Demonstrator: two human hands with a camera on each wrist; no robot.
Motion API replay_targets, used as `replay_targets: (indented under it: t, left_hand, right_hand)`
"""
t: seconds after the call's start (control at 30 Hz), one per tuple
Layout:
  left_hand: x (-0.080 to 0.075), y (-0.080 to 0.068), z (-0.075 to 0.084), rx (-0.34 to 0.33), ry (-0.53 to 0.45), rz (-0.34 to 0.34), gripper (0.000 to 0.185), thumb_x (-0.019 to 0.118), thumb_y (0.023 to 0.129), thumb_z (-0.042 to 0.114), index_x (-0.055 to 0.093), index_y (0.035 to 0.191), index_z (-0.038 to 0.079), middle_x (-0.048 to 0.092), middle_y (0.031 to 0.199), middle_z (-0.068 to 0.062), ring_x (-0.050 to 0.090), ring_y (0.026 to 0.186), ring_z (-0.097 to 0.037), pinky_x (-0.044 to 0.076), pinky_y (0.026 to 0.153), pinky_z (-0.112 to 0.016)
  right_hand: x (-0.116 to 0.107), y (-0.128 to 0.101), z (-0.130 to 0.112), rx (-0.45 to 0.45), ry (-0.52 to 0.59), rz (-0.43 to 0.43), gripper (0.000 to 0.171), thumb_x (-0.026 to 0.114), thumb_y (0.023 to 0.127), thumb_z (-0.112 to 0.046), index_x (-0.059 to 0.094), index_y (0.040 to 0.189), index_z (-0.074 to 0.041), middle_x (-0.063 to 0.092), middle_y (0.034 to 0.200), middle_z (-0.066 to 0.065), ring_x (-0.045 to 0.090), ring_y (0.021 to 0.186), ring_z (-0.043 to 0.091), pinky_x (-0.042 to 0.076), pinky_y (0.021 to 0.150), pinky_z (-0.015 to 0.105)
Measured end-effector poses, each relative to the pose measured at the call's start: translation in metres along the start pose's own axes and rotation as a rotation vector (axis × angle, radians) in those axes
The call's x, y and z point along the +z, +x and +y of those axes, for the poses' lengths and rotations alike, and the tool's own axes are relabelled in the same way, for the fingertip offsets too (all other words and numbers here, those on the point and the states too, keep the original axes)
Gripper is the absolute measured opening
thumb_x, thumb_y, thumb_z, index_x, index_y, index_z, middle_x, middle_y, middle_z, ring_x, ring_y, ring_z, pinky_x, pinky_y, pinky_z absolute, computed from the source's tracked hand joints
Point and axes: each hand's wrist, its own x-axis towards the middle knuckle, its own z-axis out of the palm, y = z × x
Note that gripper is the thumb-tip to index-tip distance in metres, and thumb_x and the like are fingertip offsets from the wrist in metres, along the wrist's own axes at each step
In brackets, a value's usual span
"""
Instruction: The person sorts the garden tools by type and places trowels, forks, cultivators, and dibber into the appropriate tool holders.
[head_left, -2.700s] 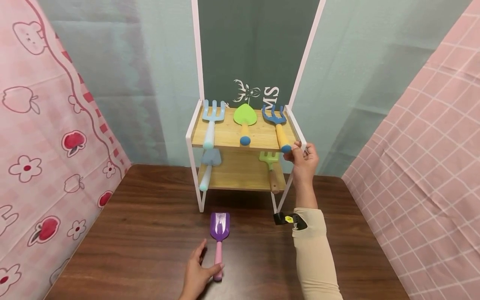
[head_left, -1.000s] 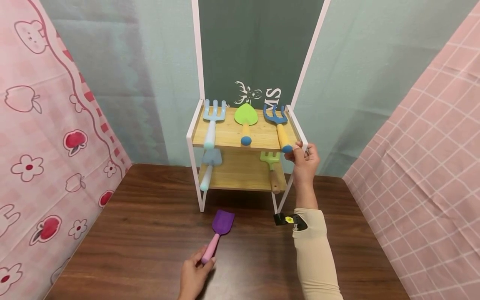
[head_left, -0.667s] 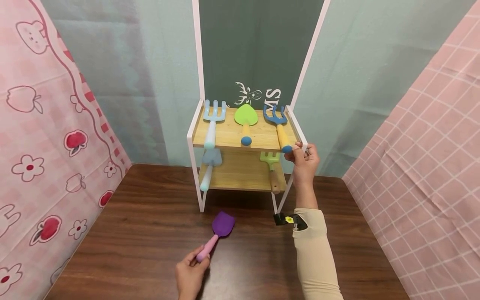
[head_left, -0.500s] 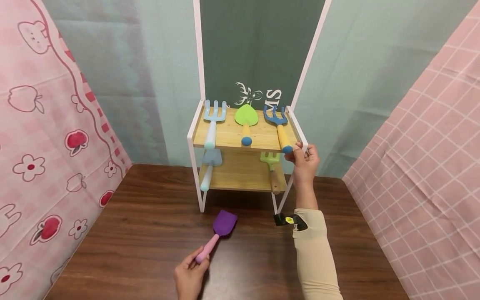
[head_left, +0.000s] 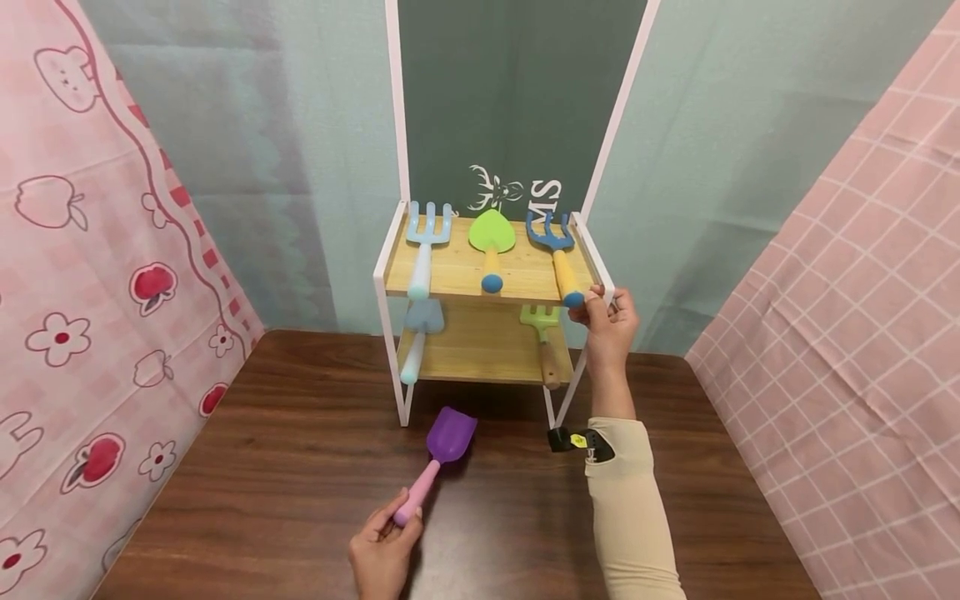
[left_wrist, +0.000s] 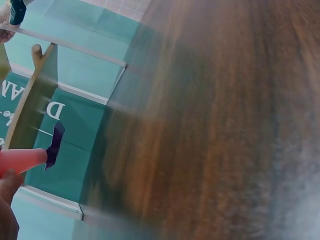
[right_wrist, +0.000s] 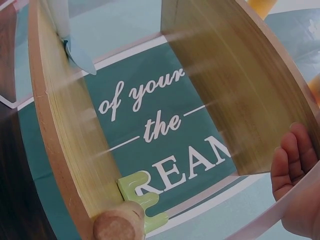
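Note:
My left hand (head_left: 381, 554) pinches the pink handle end of a toy shovel (head_left: 452, 433) between thumb and fingers. The shovel's purple scoop points away and to the right, close over the table in front of the shelf. In the left wrist view the scoop appears edge-on. My right hand (head_left: 611, 329) grips the front right corner of the two-tier shelf (head_left: 517, 279), its fingers around the white frame. Right at its fingertips is the blue end of a yellow-handled blue rake (head_left: 564, 271). The right wrist view shows curled fingers (right_wrist: 292, 155) against the upper board.
On the top board also lie a light-blue fork (head_left: 423, 250) and a green leaf-shaped trowel (head_left: 491, 242). The lower board holds a pale-blue spade (head_left: 420, 333) and a green rake (head_left: 543, 333). A dark green panel (head_left: 517, 92) stands behind. Fabric walls enclose the brown table (head_left: 300, 467).
The left hand has taken hold of the shovel, which lay straight on the table, and swung its handle to the left. Lately the scoop has tipped upward. The right hand has stayed put.

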Motion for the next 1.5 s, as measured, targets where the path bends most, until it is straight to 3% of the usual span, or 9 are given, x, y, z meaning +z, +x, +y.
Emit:
replay_targets:
  t: [0.13, 0.37, 0.6, 0.93, 1.23, 1.5]
  left_hand:
    - [0.004, -0.001, 0.022, 0.066, -0.067, -0.012, 0.030, 0.067, 0.059, -0.029, 0.065, 0.087, -0.019, 0.065, 0.087, -0.026, 0.066, 0.083, -0.010, 0.048, 0.069, -0.025]
    - [0.007, -0.002, 0.035, 0.150, -0.185, -0.054, 0.033, 0.064, 0.057, -0.033, 0.065, 0.087, -0.018, 0.065, 0.089, -0.025, 0.066, 0.085, -0.013, 0.049, 0.069, -0.024]
    - [0.009, 0.004, 0.048, 0.353, -0.287, -0.103, 0.038, 0.060, 0.051, -0.038, 0.062, 0.086, -0.022, 0.062, 0.087, -0.031, 0.066, 0.085, -0.018, 0.050, 0.067, -0.025]
    - [0.013, 0.013, 0.065, 0.492, -0.332, -0.136, 0.041, 0.058, 0.049, -0.038, 0.062, 0.087, -0.022, 0.061, 0.086, -0.033, 0.066, 0.087, -0.022, 0.051, 0.066, -0.024]
    - [0.026, 0.022, 0.068, 0.472, -0.413, -0.134, 0.040, 0.056, 0.050, -0.040, 0.060, 0.086, -0.024, 0.061, 0.088, -0.033, 0.066, 0.089, -0.025, 0.051, 0.069, -0.028]
    - [0.041, 0.030, 0.070, 0.458, -0.376, -0.109, 0.035, 0.058, 0.054, -0.038, 0.060, 0.086, -0.024, 0.060, 0.087, -0.036, 0.066, 0.089, -0.024, 0.051, 0.068, -0.028]
  right_hand:
    - [0.000, -0.001, 0.000, -0.001, 0.000, 0.003, 0.005, 0.057, 0.085, 0.002, 0.057, 0.088, -0.003, 0.062, 0.063, 0.007, 0.060, 0.054, 0.014, 0.052, 0.056, 0.027]
    - [0.000, -0.001, 0.000, 0.012, -0.010, 0.008, 0.006, 0.056, 0.085, 0.002, 0.056, 0.088, -0.003, 0.061, 0.063, 0.006, 0.060, 0.053, 0.014, 0.052, 0.056, 0.027]
    - [0.000, -0.001, 0.000, 0.006, -0.009, -0.001, 0.005, 0.058, 0.085, 0.001, 0.055, 0.089, -0.002, 0.062, 0.063, 0.006, 0.060, 0.054, 0.015, 0.052, 0.057, 0.027]
    - [0.001, 0.000, 0.000, 0.018, 0.001, 0.006, 0.005, 0.057, 0.086, 0.002, 0.055, 0.088, -0.003, 0.061, 0.063, 0.006, 0.060, 0.054, 0.014, 0.052, 0.057, 0.027]
    - [0.001, -0.001, -0.002, 0.014, 0.008, 0.000, 0.005, 0.058, 0.086, 0.001, 0.056, 0.088, -0.002, 0.062, 0.064, 0.007, 0.061, 0.055, 0.014, 0.052, 0.057, 0.027]
    - [0.000, -0.001, -0.001, 0.013, -0.005, 0.005, 0.005, 0.059, 0.086, 0.000, 0.056, 0.088, -0.004, 0.062, 0.064, 0.006, 0.060, 0.054, 0.014, 0.052, 0.057, 0.027]
